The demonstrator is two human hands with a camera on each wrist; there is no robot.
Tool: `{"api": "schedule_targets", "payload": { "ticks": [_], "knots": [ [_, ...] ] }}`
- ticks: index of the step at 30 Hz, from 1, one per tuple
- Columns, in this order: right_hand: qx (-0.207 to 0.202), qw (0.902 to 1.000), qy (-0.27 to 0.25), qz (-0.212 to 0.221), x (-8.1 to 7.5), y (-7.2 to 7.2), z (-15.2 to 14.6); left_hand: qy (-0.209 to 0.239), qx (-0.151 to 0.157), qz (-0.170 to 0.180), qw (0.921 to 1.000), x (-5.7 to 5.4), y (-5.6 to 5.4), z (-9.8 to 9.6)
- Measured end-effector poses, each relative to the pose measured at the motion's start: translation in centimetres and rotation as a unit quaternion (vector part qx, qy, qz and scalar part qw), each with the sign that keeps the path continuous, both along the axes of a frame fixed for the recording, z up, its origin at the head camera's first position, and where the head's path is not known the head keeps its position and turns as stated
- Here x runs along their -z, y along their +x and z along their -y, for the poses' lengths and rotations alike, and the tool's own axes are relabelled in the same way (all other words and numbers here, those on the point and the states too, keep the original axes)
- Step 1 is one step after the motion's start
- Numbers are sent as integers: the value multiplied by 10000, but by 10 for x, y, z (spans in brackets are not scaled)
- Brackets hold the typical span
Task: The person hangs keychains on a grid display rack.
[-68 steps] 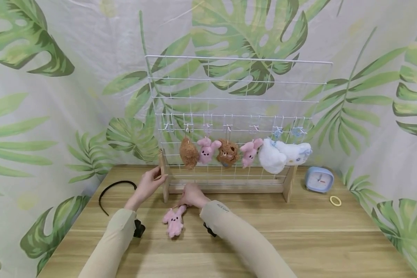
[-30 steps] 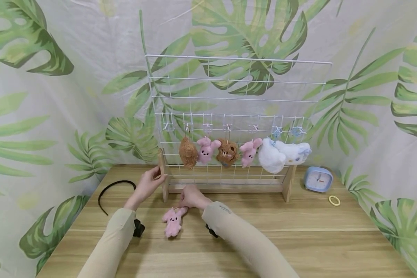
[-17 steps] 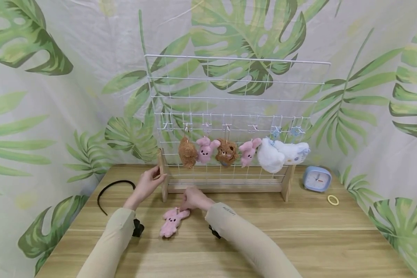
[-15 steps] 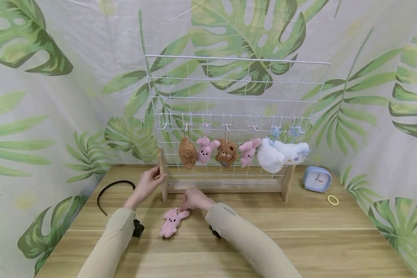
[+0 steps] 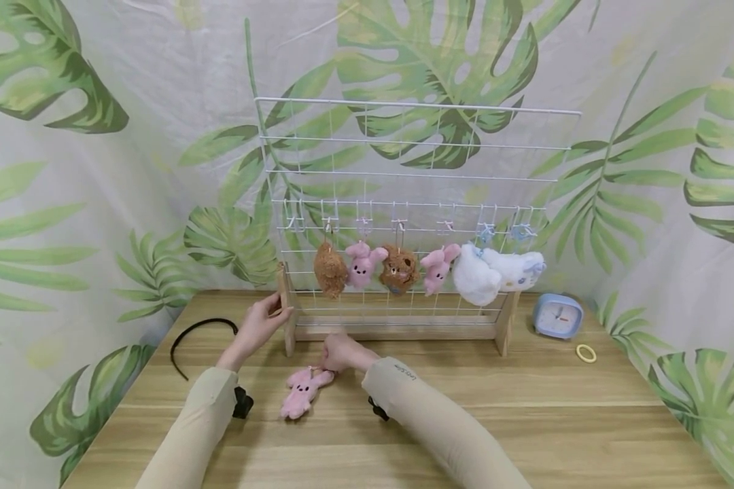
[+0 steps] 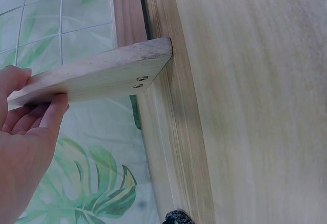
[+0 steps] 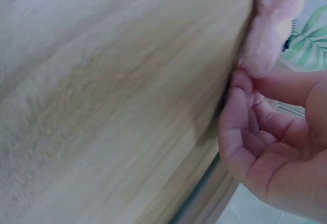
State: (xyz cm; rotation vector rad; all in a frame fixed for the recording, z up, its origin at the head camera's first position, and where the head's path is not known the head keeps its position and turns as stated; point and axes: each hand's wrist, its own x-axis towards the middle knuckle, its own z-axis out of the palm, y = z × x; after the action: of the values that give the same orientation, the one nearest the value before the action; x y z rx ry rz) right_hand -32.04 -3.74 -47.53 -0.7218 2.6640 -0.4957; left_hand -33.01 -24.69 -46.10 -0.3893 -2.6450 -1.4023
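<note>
A pink plush rabbit keychain [image 5: 302, 394] lies face up on the table in front of the rack. Its cord end is pinched between thumb and fingertips of my right hand [image 5: 345, 353]; in the right wrist view the pink plush [image 7: 271, 35] meets those fingertips, and the cord itself is mostly hidden. My left hand [image 5: 259, 326] grips the wooden side post [image 6: 102, 71] of the rack, thumb on one face and fingers on the other. The rack's white wire grid [image 5: 416, 174] bears brown bears [image 5: 399, 269], pink rabbits [image 5: 440, 269] and white plushes [image 5: 477, 275].
A black headband-like loop [image 5: 186, 336] lies left of the left hand. At the right stand a blue clock [image 5: 557, 316] and, in front of it, a yellow ring [image 5: 586, 353]. The wooden base bar [image 5: 404, 331] spans the rack's foot.
The right hand has shifted slightly right and toward the front edge. The pink rabbit on the table has turned, its feet swinging left. The left hand has stayed on the post.
</note>
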Motion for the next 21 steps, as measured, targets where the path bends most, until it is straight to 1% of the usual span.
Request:
{"api": "schedule_targets", "payload": {
  "ticks": [2, 3, 7, 9, 11, 15, 19, 21],
  "knots": [
    [-161, 9998, 22, -117, -3, 1, -1, 10, 19, 3, 10000, 0, 0, 0],
    [-242, 9995, -47, -202, -5, 1, -3, 10, 21, 4, 10000, 0, 0, 0],
    [-438, 9967, -623, -291, -19, 5, -9, 33, 19, -23, 10000, 0, 1, 0],
    [-513, 9936, -941, -354, -27, 7, -11, 61, 25, -29, 10000, 0, 1, 0],
    [-609, 9907, -1152, -402, -35, 9, -13, 101, 48, -44, 9999, -1, 1, 0],
    [-906, 9829, -1417, -752, -48, 12, -16, 133, 73, -52, 9999, -1, 1, 0],
    [-1025, 9763, -1666, -925, -61, 16, -19, 121, 59, -76, 9999, -1, 1, 0],
    [-1070, 9730, -1722, -1101, -67, 18, -19, 125, 43, -88, 9999, 0, 1, 0]
  ]
}}
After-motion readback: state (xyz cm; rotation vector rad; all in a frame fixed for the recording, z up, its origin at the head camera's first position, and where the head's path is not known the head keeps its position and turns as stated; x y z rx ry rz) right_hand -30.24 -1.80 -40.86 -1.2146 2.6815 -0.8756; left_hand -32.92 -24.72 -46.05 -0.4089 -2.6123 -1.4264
